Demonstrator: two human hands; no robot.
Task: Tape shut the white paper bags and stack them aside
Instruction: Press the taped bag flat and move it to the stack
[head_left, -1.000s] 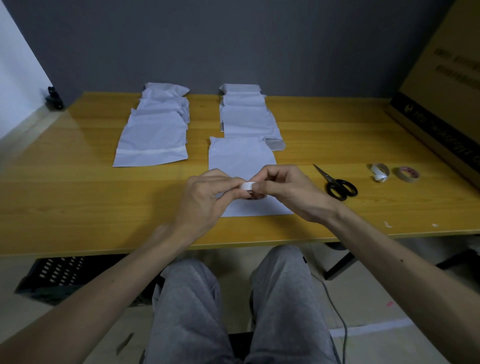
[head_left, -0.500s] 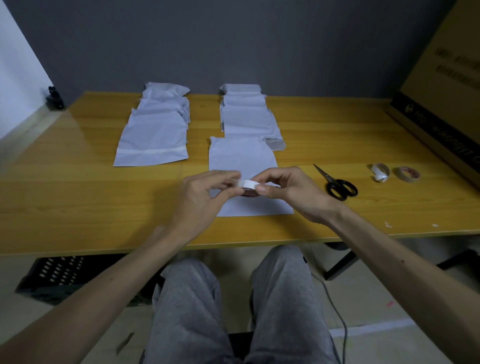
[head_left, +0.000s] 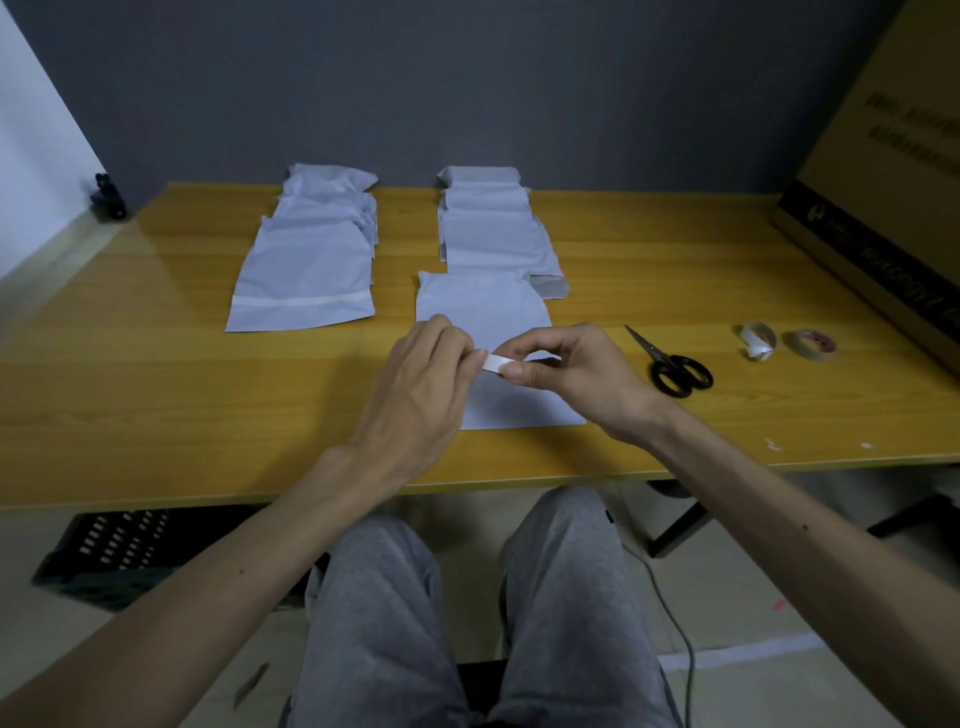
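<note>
A white paper bag (head_left: 488, 312) lies flat on the wooden table (head_left: 156, 405) in front of me. Just above its near half, my right hand (head_left: 576, 374) grips a small roll of white tape (head_left: 496, 362). My left hand (head_left: 421, 384) pinches the tape's free end at the roll. A stack of taped bags (head_left: 306, 270) lies at the back left, its top bag showing a tape strip. Another pile of white bags (head_left: 493, 228) lies behind the near bag.
Black-handled scissors (head_left: 670, 364) lie right of my hands. Two more tape rolls (head_left: 758, 340) (head_left: 810, 344) sit further right. A large cardboard box (head_left: 893, 197) leans at the right edge. A black crate (head_left: 114, 551) stands under the table at the left.
Both hands have risen slightly and moved a little apart. The tape roll has turned and a short white end now shows between the fingers.
</note>
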